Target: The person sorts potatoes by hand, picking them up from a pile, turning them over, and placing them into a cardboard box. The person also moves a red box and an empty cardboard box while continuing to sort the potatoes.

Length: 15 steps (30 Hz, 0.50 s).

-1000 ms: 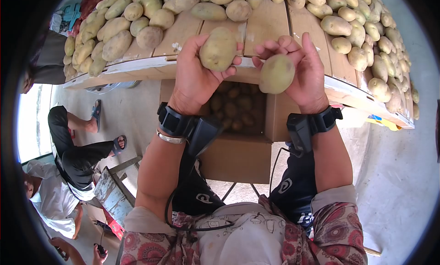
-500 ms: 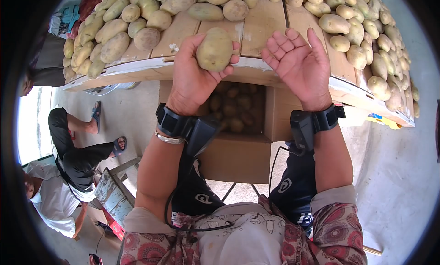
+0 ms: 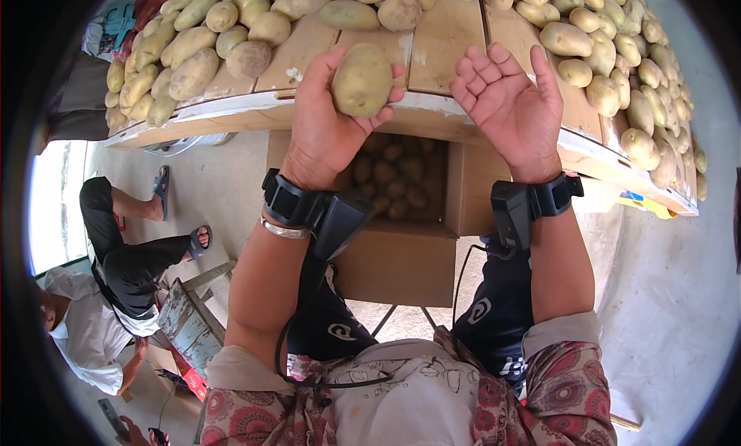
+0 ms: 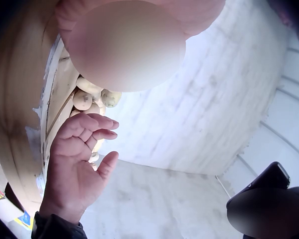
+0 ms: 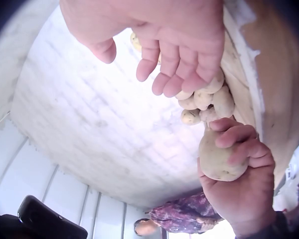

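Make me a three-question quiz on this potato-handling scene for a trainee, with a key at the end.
1. Multiple choice: which hand holds a potato?
A) the left hand
B) the right hand
C) both hands

2. True or false: the open cardboard box below the edge of the table has nothing in it.

3. Fill in the missing word: next to the black wrist strap at the left hand sits a silver-coloured ____.

Key:
1: A
2: False; potatoes lie inside it.
3: bracelet
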Motion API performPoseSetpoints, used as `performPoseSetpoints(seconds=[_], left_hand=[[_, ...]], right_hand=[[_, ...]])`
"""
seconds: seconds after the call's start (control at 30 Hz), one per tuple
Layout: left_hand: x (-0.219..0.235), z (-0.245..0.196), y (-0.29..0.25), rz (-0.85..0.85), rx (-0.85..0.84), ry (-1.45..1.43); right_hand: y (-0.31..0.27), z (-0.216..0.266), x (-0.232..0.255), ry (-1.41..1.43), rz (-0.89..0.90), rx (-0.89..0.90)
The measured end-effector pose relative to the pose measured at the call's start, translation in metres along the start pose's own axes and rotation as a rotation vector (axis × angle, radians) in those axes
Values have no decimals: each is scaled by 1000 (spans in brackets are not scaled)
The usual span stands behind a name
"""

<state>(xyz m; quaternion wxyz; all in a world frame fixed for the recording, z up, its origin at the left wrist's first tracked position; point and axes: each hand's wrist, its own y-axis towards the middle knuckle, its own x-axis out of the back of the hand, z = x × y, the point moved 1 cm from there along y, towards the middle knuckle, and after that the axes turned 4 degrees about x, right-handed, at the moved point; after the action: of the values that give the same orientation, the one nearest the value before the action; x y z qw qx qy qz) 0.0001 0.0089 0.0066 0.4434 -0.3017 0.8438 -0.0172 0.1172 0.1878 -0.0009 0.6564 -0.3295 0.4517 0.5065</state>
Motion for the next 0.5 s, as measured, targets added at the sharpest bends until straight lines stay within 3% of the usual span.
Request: performPoseSetpoints(seconds=[0.5], left_hand=[[-1,0,-2,-20,-11,27]], right_hand=[[-1,5,0,45,-18,33]])
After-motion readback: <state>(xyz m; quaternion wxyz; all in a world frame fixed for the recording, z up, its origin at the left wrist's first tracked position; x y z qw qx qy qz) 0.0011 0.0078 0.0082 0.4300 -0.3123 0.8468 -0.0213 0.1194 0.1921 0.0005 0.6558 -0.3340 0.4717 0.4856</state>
